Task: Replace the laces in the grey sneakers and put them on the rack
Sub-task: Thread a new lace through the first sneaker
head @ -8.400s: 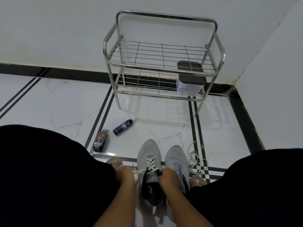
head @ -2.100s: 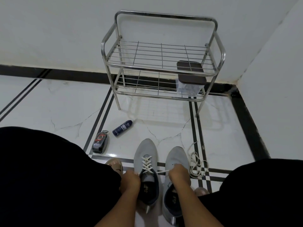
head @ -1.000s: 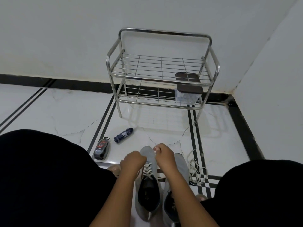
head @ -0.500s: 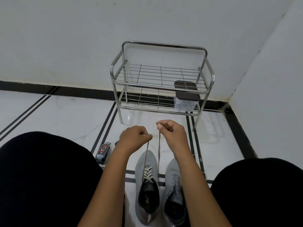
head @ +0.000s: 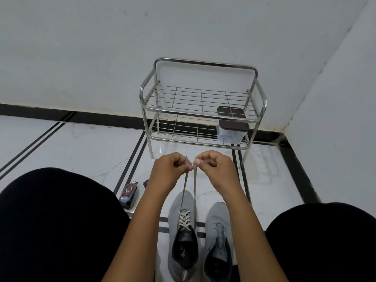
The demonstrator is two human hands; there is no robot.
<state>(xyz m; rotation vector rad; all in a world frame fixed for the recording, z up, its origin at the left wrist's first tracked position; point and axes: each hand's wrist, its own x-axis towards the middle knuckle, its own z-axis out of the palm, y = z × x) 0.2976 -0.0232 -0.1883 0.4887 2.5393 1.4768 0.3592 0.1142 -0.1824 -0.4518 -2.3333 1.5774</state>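
Two grey sneakers stand side by side on the floor between my knees. The left sneaker (head: 181,202) carries a white lace (head: 184,219) crossed through its eyelets. The right sneaker (head: 217,212) shows bare eyelets with no lace. My left hand (head: 171,169) pinches one lace end and my right hand (head: 213,165) pinches the other. Both ends are pulled up taut above the shoe, the hands almost touching. The steel rack (head: 201,110) stands against the wall ahead.
A clear box with a brown lid (head: 232,127) sits on the rack's lower shelf at the right. A black shoe-polish applicator (head: 128,195) lies on the floor at the left, beside a dark bottle (head: 146,182) mostly hidden by my left arm. Walls meet in a corner at the right.
Both hands rose from the left sneaker's tongue, drawing the two lace ends upward until taut, and have come closer together. The view tilted up; the loose lace beside the right sneaker is hidden now.
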